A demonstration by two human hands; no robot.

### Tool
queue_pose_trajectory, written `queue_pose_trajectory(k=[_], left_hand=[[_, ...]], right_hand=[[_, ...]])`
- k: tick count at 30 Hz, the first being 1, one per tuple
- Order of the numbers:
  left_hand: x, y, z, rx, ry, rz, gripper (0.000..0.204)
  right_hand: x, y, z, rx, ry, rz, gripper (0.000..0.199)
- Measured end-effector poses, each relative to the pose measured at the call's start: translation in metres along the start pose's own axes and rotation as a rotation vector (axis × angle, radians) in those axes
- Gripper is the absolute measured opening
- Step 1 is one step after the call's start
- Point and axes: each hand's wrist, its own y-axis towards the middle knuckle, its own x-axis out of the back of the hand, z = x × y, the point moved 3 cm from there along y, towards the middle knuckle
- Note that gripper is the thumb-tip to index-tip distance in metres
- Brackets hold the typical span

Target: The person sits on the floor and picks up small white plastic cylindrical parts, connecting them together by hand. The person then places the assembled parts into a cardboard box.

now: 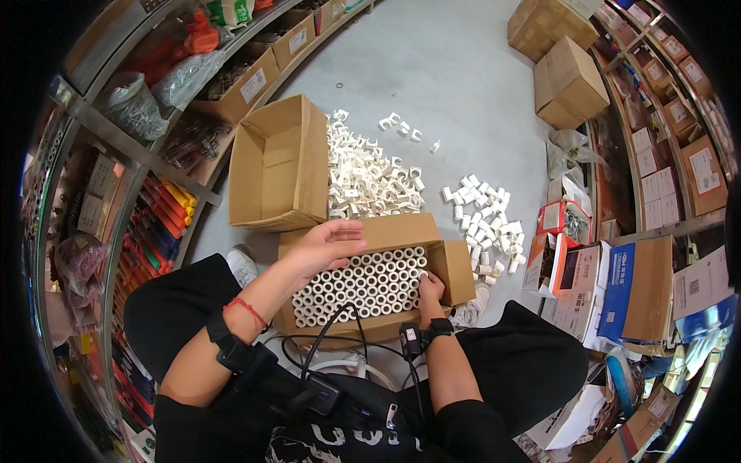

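Box: small cardboard box [386, 231] lies open between the person's knees, on the grey floor [432, 69]. It is filled with short white tube pieces [363, 285], standing upright in tight rows with the round ends up.
Left hand: left hand [328, 241] rests flat on the upper left edge of the box, fingers stretched and a little spread. It grips nothing.
Right hand: right hand [429, 289] is at the right end of the rows, fingers curled down on the pieces there. I cannot tell if it holds one between the fingertips.
Loose parts: pile of white clips [367, 174] lies just behind the box; a smaller heap of white tube pieces [486, 220] is to its right.
Other box: empty larger carton [278, 166] stands open beside the clips.
Sides: shelves with goods on both sides.
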Motion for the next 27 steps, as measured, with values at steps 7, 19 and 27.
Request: queue_pose_trajectory(k=[7,19,27], left_hand=[[-0.001,-0.002,-0.001,0.000,0.008,-0.007,0.048],[0.002,-0.009,-0.001,-0.097,-0.063,0.030,0.045],[-0.010,-0.020,-0.013,-0.089,-0.026,-0.006,0.038]], right_hand=[[-0.002,-0.014,0.018,-0.021,0.066,0.056,0.029],[0.001,-0.067,0.068,0.334,-0.674,-0.033,0.037],[0.025,-0.085,0.110,0.751,-0.885,-0.221,0.033]])
